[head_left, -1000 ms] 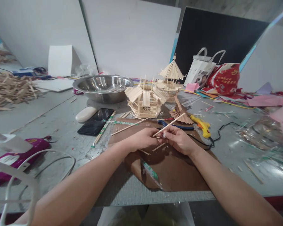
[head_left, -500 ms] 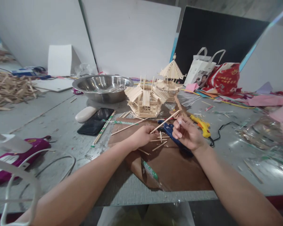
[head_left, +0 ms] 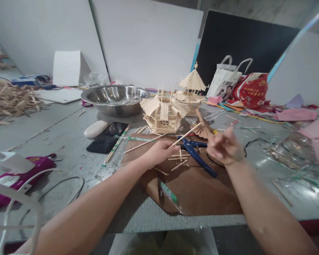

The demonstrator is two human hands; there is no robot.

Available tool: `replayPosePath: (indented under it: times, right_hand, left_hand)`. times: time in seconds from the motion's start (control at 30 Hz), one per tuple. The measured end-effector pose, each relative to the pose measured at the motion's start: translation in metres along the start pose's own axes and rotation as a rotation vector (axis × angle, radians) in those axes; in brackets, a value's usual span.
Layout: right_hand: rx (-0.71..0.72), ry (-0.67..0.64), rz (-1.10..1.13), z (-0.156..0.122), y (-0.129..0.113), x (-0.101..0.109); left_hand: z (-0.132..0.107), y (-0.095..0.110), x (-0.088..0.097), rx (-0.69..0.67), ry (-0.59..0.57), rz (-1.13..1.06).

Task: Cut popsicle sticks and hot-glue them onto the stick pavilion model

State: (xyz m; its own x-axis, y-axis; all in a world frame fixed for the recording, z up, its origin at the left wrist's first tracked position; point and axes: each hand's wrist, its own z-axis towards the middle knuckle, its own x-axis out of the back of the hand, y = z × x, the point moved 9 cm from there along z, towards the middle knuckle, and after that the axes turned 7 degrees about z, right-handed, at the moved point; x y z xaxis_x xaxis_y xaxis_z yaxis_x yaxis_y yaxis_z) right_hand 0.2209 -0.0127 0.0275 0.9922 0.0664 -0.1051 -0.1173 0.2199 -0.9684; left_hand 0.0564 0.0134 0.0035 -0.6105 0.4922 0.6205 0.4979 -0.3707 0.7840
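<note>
Wooden stick held aslant

Head view: left hand pinches the stick near its lower end, above the brown sheet. Right hand, apart from left, blurred, beside blue pliers; its hold cannot be told.

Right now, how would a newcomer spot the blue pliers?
On the grey table, find the brown sheet at the near edge. On it, just right of the short loose sticks, lie the pliers, handles spread. Their blue colour sets them apart from the pale, thin wood beside them.
</note>
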Motion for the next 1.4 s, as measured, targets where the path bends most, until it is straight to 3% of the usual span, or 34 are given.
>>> replayPosePath:
  times: [0.07,0.13,0.2,0.37,0.57,0.73,0.93,1.03,1.1,1.2,1.3,1.4]
  right_hand:
    - [-0.045,0.053,-0.200,0.004,0.009,-0.003]
    - [-0.083,0.095,-0.674,0.007,0.017,-0.003]
    - [-0.146,0.038,-1.047,0.007,0.026,-0.006]
    - [-0.269,-0.162,-1.376,0.001,0.042,-0.015]
    - [-0.288,-0.033,-1.409,0.004,0.034,-0.009]
    - [-0.245,0.084,-1.381,0.007,0.028,-0.003]
    - [-0.198,0.055,-1.422,0.007,0.036,-0.010]
    - [-0.067,0.077,-1.408,0.005,0.030,-0.019]
    - [0.087,0.025,-1.386,0.003,0.023,-0.033]
    - [0.278,-0.206,-1.364,-0.003,0.023,-0.063]
    - [0.349,-0.398,-1.361,-0.008,0.033,-0.082]
    - [0.365,-0.421,-1.346,-0.008,0.038,-0.087]
  left_hand:
    - [0.000,0.002,0.004,-0.008,0.034,0.000]
    - [0.000,0.001,0.006,0.002,0.054,-0.015]
    - [-0.001,-0.001,0.008,0.024,0.073,-0.036]
    - [0.001,-0.007,0.010,0.066,0.100,-0.063]
    - [0.003,-0.018,0.011,0.101,0.126,-0.074]
    - [0.004,-0.018,0.017,0.076,0.170,0.041]
    - [0.005,-0.012,0.014,0.031,0.158,0.109]
    - [0.005,-0.010,0.015,0.016,0.169,0.132]
    - [0.004,-0.009,0.015,0.007,0.179,0.142]
    - [0.003,-0.009,0.014,0.009,0.185,0.145]
    - [0.004,-0.007,0.014,-0.005,0.191,0.133]
    - [0.005,-0.005,0.013,-0.044,0.189,0.109]
